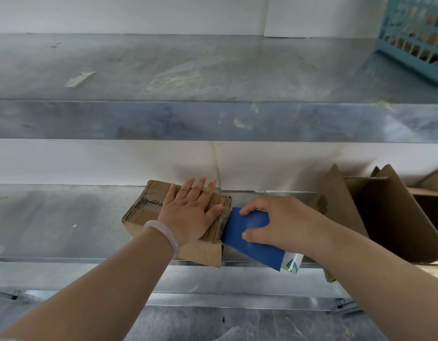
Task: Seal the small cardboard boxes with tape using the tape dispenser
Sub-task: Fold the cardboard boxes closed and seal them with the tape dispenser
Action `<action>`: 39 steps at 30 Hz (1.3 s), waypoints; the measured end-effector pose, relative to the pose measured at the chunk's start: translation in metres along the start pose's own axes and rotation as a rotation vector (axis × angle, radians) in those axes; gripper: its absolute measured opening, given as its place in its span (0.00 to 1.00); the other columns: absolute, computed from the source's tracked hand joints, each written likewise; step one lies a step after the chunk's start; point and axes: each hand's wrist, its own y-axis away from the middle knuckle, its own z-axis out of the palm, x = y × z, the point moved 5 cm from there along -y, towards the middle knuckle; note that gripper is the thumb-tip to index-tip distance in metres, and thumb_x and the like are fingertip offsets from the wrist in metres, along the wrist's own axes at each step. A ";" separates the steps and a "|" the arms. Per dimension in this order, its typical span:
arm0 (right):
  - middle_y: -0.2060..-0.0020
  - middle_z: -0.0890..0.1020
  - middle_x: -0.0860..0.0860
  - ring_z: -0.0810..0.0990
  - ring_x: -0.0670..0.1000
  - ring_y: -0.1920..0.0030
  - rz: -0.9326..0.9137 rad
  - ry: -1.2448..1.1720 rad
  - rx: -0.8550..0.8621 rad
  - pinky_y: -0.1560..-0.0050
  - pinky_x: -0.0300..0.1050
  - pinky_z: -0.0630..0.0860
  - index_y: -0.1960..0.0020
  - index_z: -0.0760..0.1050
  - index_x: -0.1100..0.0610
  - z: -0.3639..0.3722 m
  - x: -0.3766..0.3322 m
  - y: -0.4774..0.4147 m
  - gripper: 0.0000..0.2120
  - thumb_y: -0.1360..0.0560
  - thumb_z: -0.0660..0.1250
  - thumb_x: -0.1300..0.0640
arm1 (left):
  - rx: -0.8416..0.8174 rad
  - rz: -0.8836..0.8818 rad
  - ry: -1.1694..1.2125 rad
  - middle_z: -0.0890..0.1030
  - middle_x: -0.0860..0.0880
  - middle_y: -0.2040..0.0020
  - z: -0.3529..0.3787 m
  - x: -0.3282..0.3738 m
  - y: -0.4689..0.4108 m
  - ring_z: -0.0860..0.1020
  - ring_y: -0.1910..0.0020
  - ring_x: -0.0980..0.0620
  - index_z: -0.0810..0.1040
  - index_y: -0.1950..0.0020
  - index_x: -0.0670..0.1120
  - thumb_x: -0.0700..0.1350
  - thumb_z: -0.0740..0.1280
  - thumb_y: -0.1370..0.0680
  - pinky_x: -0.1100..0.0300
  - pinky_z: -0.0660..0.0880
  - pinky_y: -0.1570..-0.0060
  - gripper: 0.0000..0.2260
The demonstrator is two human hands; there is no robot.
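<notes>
Box-end wrap is the step in hand, by my read: cardboard box (149,207) sits on the lower shelf (53,217) approx 7 o'clock from frame centre, w/ its near edge at the shelf lip. Left hand (188,212) lies flat on the box top, fingers straight & slightly spread, pressing down, thumb out toward the box's 3 o'clock end; pale bracelet (163,232) on that wrist. Right hand (274,222) grips the blue tape dispenser (252,247), fingers curled over its far edge & thumb on the near face, w/ the dispenser's nose touching the box's 3 o'clock end near the top corner. Tape itself is hard to see; a glossy strip seems to run along the top seam, can't confirm. To do this well: put the left palm's weight on so the box doesn't slide toward 9 o'clock or tip off the lip. Tilt the dispenser so tape lays down the end face, press firm, then twist so the blade cuts. Blade isn't visible, so mind the left thumb, v. close to it. Rub the tail flat after. Open cartons (385,217) wait at 3 o'clock; blue basket (415,33) on the upper shelf (163,65) at 1 o'clock.
</notes>
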 end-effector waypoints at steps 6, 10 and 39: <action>0.47 0.75 0.39 0.76 0.42 0.53 0.034 0.009 0.008 0.54 0.38 0.77 0.39 0.74 0.38 0.001 -0.002 -0.001 0.19 0.29 0.71 0.43 | -0.013 -0.002 0.006 0.40 0.56 0.21 0.000 0.000 -0.001 0.37 0.23 0.53 0.37 0.23 0.59 0.65 0.39 0.21 0.47 0.37 0.26 0.28; 0.46 0.79 0.43 0.75 0.46 0.55 0.004 0.337 -0.045 0.55 0.43 0.75 0.35 0.69 0.39 0.024 -0.001 -0.004 0.21 0.27 0.67 0.42 | -0.004 0.015 0.012 0.40 0.56 0.21 -0.002 0.000 0.000 0.38 0.23 0.52 0.36 0.23 0.58 0.65 0.38 0.21 0.46 0.37 0.25 0.29; 0.46 0.78 0.62 0.77 0.64 0.45 -0.205 0.864 0.150 0.38 0.61 0.71 0.24 0.59 0.45 0.100 0.087 -0.014 0.42 0.33 0.74 0.50 | 0.039 -0.089 0.402 0.51 0.57 0.21 -0.017 -0.014 0.007 0.46 0.23 0.58 0.50 0.21 0.57 0.56 0.47 0.17 0.54 0.39 0.25 0.23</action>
